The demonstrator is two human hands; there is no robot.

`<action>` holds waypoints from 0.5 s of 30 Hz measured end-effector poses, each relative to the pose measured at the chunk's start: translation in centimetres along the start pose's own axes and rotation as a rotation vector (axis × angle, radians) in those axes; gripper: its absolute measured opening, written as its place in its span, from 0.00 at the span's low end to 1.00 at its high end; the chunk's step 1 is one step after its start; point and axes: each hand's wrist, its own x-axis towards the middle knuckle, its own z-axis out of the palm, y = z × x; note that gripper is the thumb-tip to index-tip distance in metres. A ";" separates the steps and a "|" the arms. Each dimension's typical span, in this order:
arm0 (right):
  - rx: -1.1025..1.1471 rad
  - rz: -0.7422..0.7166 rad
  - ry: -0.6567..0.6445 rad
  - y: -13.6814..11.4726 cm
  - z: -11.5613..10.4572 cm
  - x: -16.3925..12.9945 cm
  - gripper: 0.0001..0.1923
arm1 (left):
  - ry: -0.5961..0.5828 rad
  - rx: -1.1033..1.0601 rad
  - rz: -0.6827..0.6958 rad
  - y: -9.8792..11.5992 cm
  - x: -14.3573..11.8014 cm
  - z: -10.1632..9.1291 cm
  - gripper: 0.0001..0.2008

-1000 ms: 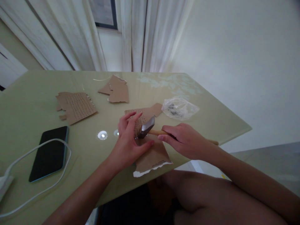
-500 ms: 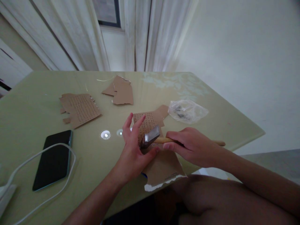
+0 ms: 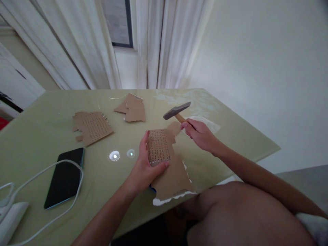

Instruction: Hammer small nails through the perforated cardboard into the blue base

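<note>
My left hand (image 3: 146,167) pins the cardboard (image 3: 164,160) to the worktop (image 3: 38,136) while my right hand (image 3: 200,135), fingers closed, grips the raised hammer (image 3: 176,111).

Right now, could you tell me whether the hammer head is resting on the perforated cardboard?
No, the right hand holds the hammer raised, its head clear of the perforated cardboard.

Your right hand (image 3: 201,135) now holds the hammer (image 3: 176,111) raised clear of the perforated cardboard (image 3: 159,150), head up above the far edge of the sheet, where a second ago it rested on the holes. Your left hand (image 3: 145,167) has slid to the sheet's left edge, thumb pressing its near side, so the dotted area lies uncovered.
</note>
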 end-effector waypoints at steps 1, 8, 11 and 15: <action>-0.073 0.057 0.021 0.6 0.4 0.7 0.24 | -0.032 -0.019 -0.072 0.4 0.1 -0.2 0.59; -0.348 0.254 -0.084 5.5 2.4 2.8 0.16 | -0.104 -0.260 -0.324 1.6 0.4 -0.4 0.47; -0.416 0.273 -0.141 6.7 3.0 2.5 0.16 | -0.094 -0.225 -0.261 1.4 0.4 -0.4 0.45; -0.462 0.255 -0.187 7.2 4.2 2.3 0.16 | -0.078 -0.157 -0.193 1.0 0.5 -0.4 0.41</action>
